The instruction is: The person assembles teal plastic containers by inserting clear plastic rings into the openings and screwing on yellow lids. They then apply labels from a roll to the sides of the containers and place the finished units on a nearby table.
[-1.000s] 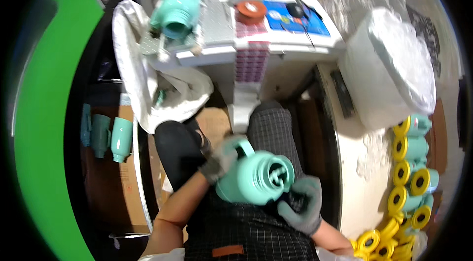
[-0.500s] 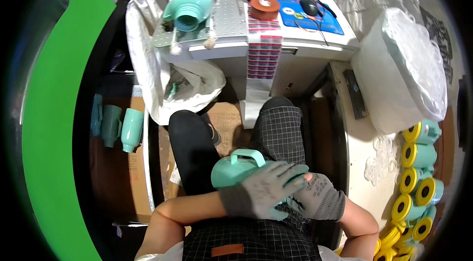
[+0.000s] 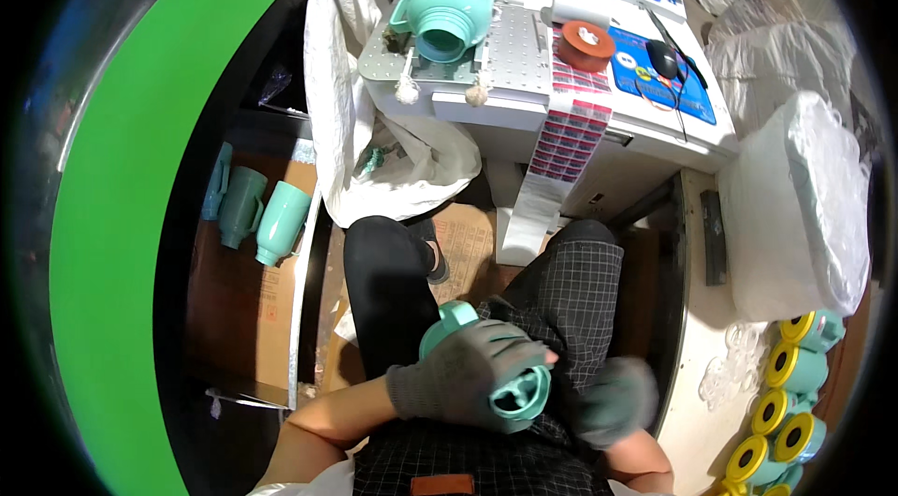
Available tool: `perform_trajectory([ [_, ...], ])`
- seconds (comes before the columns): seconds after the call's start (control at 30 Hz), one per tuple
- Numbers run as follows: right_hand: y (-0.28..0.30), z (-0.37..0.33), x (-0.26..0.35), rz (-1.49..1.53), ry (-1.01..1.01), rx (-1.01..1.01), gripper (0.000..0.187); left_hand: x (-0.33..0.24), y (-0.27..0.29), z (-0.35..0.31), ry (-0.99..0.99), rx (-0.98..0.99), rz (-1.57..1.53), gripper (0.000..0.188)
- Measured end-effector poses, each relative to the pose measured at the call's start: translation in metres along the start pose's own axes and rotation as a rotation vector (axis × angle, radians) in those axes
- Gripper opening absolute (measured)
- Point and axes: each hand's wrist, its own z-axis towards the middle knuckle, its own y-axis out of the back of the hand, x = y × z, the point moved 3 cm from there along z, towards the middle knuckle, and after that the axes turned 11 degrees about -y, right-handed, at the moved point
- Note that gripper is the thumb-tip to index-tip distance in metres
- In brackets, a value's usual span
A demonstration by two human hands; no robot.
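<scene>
A mint-green thermos jug (image 3: 526,399) lies across my lap, its open neck pointing toward the near right. My left hand (image 3: 472,370), in a grey glove, is closed around the body and hides most of it. The jug's handle (image 3: 456,313) shows beyond my knuckles. My right hand (image 3: 615,402), gloved as well, is apart from the jug, to the right of it over my lap. Motion smears its fingers, so whether it holds anything cannot be made out.
Ahead is a white machine table with another mint-green jug (image 3: 452,5), an orange tape roll (image 3: 586,46) and a black mouse (image 3: 662,59). Green jugs (image 3: 283,223) lie in a box at left. At right are a white sack (image 3: 790,206), clear rings (image 3: 730,365) and yellow-ended jugs (image 3: 795,368).
My right hand has come off the jug and moved right. The jug has turned, so its open neck now shows. The whole view has shifted and tilted.
</scene>
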Motion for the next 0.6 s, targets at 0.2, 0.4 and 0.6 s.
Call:
perform_trajectory([
  [0.2, -0.002, 0.04, 0.01, 0.427, 0.075, 0.071, 0.019, -0.001, 0.028, -0.013, 0.087, -0.101, -0.025, 0.088],
  [0.4, -0.015, 0.075, 0.037, 0.113, 0.29, 0.871, 0.032, 0.013, 0.001, -0.008, 0.062, -0.157, 0.065, 0.1],
  [0.6, -0.001, 0.068, 0.025, -0.303, 0.366, 1.159, 0.028, 0.029, -0.039, 0.013, 0.08, 0.149, 0.096, 0.106],
])
